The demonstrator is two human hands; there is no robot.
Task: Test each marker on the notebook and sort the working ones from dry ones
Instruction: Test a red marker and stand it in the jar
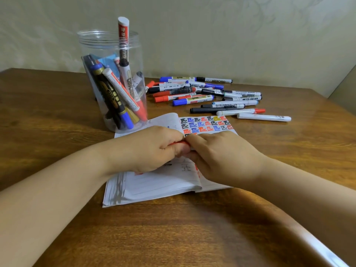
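Note:
An open notebook [159, 182] lies on the wooden table, its right page filled with rows of red, blue, black and yellow test marks [207, 124]. Above the notebook's middle my left hand [154, 149] and my right hand [217, 157] meet, both gripping one red marker [178, 143]. Only a short red strip of it shows between the fingers; the rest is hidden. A clear plastic jar [113, 79] with several markers stands behind the notebook on the left. A loose pile of markers [208, 95] lies behind it on the right.
The table [57, 116] runs back to a pale wall. Its rounded front edge curves past at the lower right. One tall red-labelled marker [123, 35] sticks out above the jar's rim. Bare wood lies left of the jar and in front of the notebook.

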